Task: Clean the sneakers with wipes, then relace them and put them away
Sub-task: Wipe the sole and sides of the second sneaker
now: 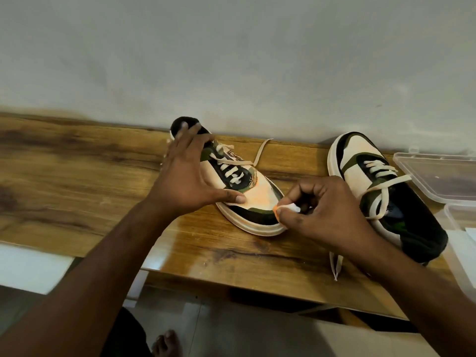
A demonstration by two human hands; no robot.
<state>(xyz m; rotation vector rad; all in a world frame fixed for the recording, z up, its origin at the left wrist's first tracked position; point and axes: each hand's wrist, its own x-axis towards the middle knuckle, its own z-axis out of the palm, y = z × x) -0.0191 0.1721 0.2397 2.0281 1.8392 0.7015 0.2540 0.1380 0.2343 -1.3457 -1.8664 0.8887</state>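
Cream leather, black panels and green camouflage trim make up the near sneaker (239, 186), which is laid on the wooden table (77, 161) with its toe directed toward the right hand's fingertips and its black heel collar under the left hand's fingertips. An orange stain is seen on the toe panel, between the left thumb and the right fingers. The left hand (188, 173) is spread over the shoe with its fingers straight: the thumb is pressed on the cream side panel just short of the stain, and the longer fingers are extended to the collar at the far end. The right hand (324, 210) is curled around a small white wipe (289, 207), which is pinched between thumb and forefinger and touched to the toe edge; an orange tint is visible on the part of the wipe nearest the shoe. A loose lace end (262, 150) is trailed across the table beyond the right fingers. The second sneaker (381, 191) is laid past the right knuckles, toe toward the wall, its laces loose. Further right of it, clear plastic containers (438, 176) are placed at the table's edge; their contents cannot be told.
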